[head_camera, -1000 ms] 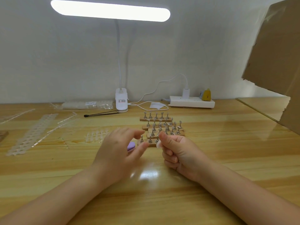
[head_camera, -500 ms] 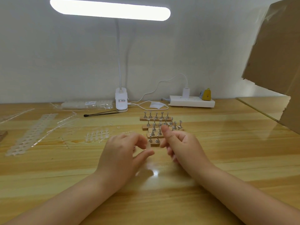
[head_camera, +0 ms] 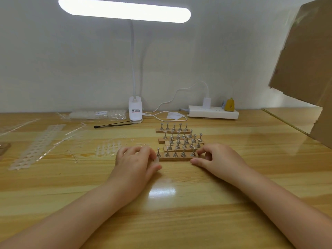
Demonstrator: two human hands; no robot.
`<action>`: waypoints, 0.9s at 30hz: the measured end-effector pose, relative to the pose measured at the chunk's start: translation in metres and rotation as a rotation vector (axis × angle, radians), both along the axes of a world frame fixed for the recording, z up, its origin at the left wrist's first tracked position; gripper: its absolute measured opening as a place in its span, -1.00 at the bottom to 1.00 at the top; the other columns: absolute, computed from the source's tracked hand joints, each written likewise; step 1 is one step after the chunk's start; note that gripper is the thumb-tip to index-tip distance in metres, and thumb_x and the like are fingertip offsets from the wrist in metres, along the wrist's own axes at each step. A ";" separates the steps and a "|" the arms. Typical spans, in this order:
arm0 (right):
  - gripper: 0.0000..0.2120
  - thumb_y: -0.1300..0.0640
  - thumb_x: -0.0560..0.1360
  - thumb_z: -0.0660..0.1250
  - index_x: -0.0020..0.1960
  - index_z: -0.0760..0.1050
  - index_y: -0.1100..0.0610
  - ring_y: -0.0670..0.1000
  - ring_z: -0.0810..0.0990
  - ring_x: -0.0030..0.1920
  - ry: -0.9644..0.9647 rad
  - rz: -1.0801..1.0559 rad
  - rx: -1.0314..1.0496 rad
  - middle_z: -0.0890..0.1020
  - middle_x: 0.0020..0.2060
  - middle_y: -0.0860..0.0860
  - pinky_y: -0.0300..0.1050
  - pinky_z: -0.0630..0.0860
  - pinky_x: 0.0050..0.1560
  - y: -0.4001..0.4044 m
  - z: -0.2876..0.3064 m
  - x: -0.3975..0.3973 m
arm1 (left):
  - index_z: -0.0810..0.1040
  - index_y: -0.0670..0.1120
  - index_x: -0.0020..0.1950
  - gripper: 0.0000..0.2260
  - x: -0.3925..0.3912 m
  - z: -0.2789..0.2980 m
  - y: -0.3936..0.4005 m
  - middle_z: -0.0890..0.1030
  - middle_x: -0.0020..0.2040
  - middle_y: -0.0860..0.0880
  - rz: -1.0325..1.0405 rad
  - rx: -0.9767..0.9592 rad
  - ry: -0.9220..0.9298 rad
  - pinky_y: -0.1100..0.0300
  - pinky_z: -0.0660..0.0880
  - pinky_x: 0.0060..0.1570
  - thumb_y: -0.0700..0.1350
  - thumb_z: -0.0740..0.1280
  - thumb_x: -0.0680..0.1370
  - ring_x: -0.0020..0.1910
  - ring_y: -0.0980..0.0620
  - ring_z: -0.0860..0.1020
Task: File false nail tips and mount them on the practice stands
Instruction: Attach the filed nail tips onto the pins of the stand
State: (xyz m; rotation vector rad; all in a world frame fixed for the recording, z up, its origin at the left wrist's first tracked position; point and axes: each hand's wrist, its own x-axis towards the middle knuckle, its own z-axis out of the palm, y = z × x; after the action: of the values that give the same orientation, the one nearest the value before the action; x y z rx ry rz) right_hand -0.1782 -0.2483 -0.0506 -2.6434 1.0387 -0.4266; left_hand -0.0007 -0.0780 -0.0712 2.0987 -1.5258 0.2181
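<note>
Several wooden practice stands (head_camera: 179, 141) with rows of metal pegs lie at the table's middle. The nearest stand (head_camera: 175, 157) sits between my hands. My right hand (head_camera: 218, 159) pinches its right end between forefinger and thumb. My left hand (head_camera: 135, 161) is curled, knuckles up, against its left end. A small pale piece (head_camera: 156, 160) shows at the left hand's fingertips; I cannot tell what it is. A cluster of clear nail tips (head_camera: 107, 149) lies just left of that hand.
Long strips of nail tips (head_camera: 37, 146) lie at the left, with a bag of tips (head_camera: 97, 115) behind them. The lamp base (head_camera: 135, 112), a thin black tool (head_camera: 113, 124) and a power strip (head_camera: 213, 114) stand at the back. Cardboard (head_camera: 305, 60) leans at the right.
Both hands have dropped to the table and spread to the ends of the nearest stand. The purple item in my left hand and the white tip in my right have gone from view.
</note>
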 end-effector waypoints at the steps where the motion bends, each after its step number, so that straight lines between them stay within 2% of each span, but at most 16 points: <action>1: -0.65 -0.24 0.44 0.36 0.12 0.58 -0.08 -0.19 0.42 -0.25 -0.025 0.014 0.013 0.45 -0.29 -0.21 -0.21 0.31 -0.32 0.000 -0.001 0.000 | 0.32 0.19 -0.02 -0.85 0.001 -0.001 0.000 0.35 -0.16 0.34 -0.004 0.004 0.015 0.22 -0.02 0.30 0.18 0.24 0.53 0.17 0.19 0.33; 5: -0.72 -0.12 0.38 0.48 -0.01 0.63 0.01 -0.07 0.51 -0.22 -0.166 0.042 0.048 0.55 -0.28 -0.06 -0.07 0.45 -0.16 -0.004 -0.001 -0.003 | 0.37 0.19 -0.05 -0.86 0.001 0.000 0.001 0.44 -0.11 0.31 -0.010 -0.073 0.022 0.31 -0.03 0.24 0.19 0.26 0.50 0.09 0.21 0.42; 8: -0.72 -0.11 0.33 0.52 -0.04 0.64 0.01 -0.05 0.50 -0.22 -0.217 0.068 0.027 0.54 -0.30 -0.06 -0.04 0.47 -0.14 -0.006 -0.002 -0.005 | 0.38 0.14 -0.02 -0.75 -0.001 0.002 0.002 0.55 -0.08 0.22 0.008 -0.136 -0.001 0.33 0.00 0.22 0.27 0.12 0.47 0.03 0.18 0.49; 11: -0.71 -0.15 0.34 0.50 -0.03 0.65 -0.02 -0.08 0.50 -0.22 -0.202 0.079 0.017 0.54 -0.29 -0.08 -0.04 0.47 -0.14 -0.008 -0.004 -0.006 | 0.38 0.13 -0.02 -0.78 0.000 0.002 0.002 0.61 -0.10 0.18 0.017 -0.166 -0.011 0.33 0.05 0.19 0.24 0.17 0.50 0.02 0.13 0.52; 16: -0.70 -0.20 0.40 0.43 0.06 0.64 -0.11 -0.10 0.52 -0.16 -0.093 0.095 0.061 0.59 -0.20 -0.12 -0.03 0.53 -0.07 -0.012 -0.003 -0.007 | 0.37 0.13 -0.02 -0.85 0.001 -0.001 0.002 0.58 -0.17 0.21 0.019 -0.159 -0.017 0.33 0.09 0.14 0.14 0.28 0.53 -0.03 0.15 0.52; 19: -0.75 -0.18 0.41 0.43 0.04 0.64 -0.12 -0.16 0.51 -0.21 -0.182 0.095 0.103 0.62 -0.22 -0.14 -0.11 0.50 -0.16 -0.012 -0.006 -0.007 | 0.41 0.11 -0.01 -0.85 0.001 -0.001 0.001 0.57 -0.18 0.22 0.024 -0.156 -0.032 0.34 0.08 0.14 0.12 0.29 0.53 -0.05 0.16 0.52; 23: -0.85 -0.05 0.46 0.43 -0.04 0.69 -0.03 -0.20 0.47 -0.25 -0.299 0.102 0.080 0.64 -0.19 -0.14 -0.20 0.37 -0.22 -0.007 -0.010 -0.003 | 0.40 0.11 0.00 -0.84 0.000 0.000 0.001 0.60 -0.15 0.20 0.018 -0.155 -0.029 0.35 0.07 0.13 0.14 0.27 0.53 -0.04 0.16 0.52; 27: -0.88 0.03 0.49 0.40 -0.04 0.69 -0.01 -0.13 0.43 -0.29 -0.249 0.144 -0.169 0.54 -0.26 -0.13 -0.18 0.37 -0.30 0.003 -0.010 -0.003 | 0.46 0.07 0.04 -0.80 -0.001 0.001 0.002 0.62 -0.12 0.18 0.029 -0.147 -0.015 0.33 0.08 0.15 0.15 0.26 0.53 0.00 0.13 0.52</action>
State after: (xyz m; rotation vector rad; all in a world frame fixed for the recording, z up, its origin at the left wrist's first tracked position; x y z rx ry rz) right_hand -0.1809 -0.2456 -0.0602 -2.6973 0.7608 -0.8183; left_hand -0.0020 -0.0756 -0.0698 2.0090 -1.4426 0.3467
